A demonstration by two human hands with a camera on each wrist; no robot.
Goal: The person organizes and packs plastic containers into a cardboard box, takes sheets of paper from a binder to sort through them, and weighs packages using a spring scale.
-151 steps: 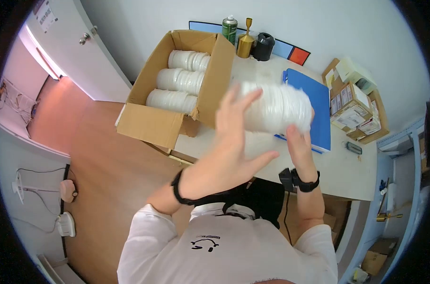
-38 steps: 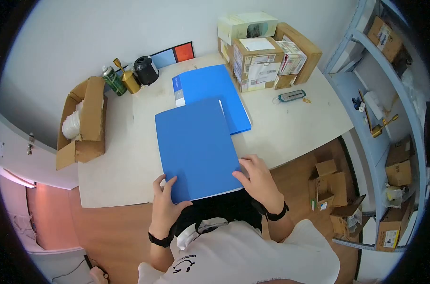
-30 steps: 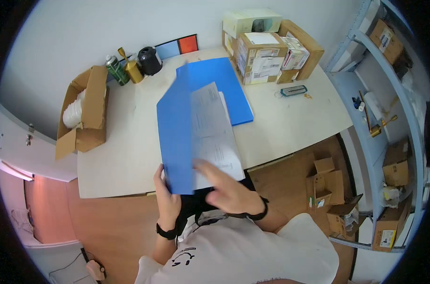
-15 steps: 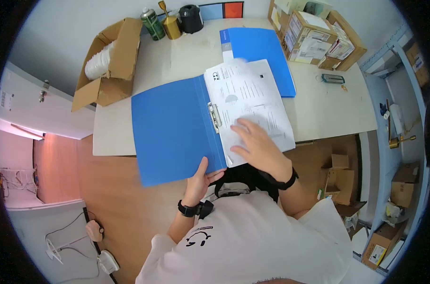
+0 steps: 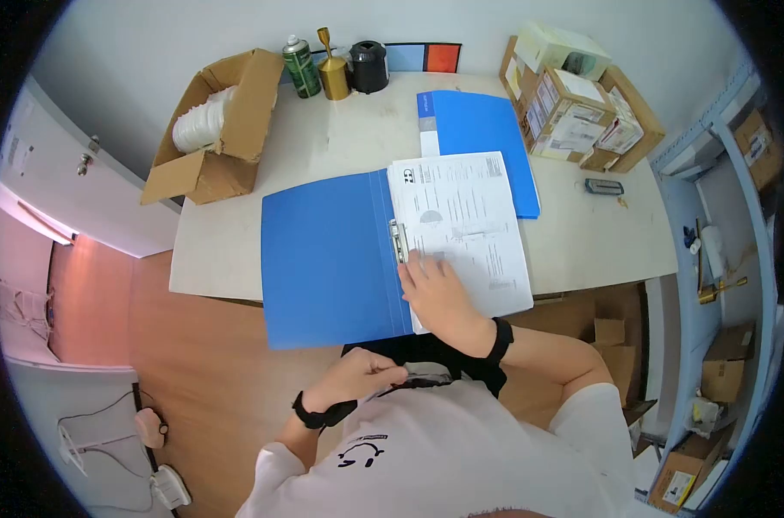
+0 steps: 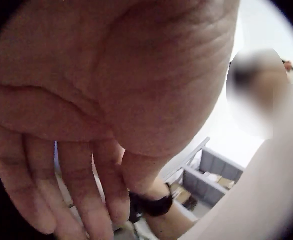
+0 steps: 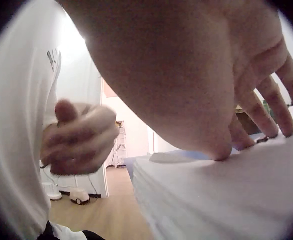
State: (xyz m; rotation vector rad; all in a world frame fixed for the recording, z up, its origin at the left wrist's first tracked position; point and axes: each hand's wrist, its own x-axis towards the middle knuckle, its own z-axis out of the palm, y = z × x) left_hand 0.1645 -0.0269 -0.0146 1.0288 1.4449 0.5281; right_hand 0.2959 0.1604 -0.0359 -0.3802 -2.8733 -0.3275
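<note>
A blue folder (image 5: 327, 259) lies spread at the table's front edge, its cover turned to the left. Printed papers (image 5: 465, 203) fill its right side, and a metal lever clip (image 5: 398, 240) sits along the spine. My right hand (image 5: 443, 300) rests on the sheets, fingertips right at the clip; the right wrist view shows its extended fingers against the paper stack (image 7: 226, 185). Back from the folder, my left hand (image 5: 355, 380) hangs loosely curled in front of my shirt. In the left wrist view that hand's palm (image 6: 101, 85) faces the camera with nothing held.
Behind the papers lies a second blue folder (image 5: 487, 138). An open carton (image 5: 249, 121) with white wrapped rolls (image 5: 204, 123) stands back left, near a green spray can (image 5: 302, 67), a gold holder (image 5: 334, 76) and a black container (image 5: 369, 67). Parcels (image 5: 573, 116) stand back right.
Earlier both hands held a wrapped white roll; later the closed folder lay before them. The cover has swung left, the left hand has let it go and drawn back, and the right reached the clip.
</note>
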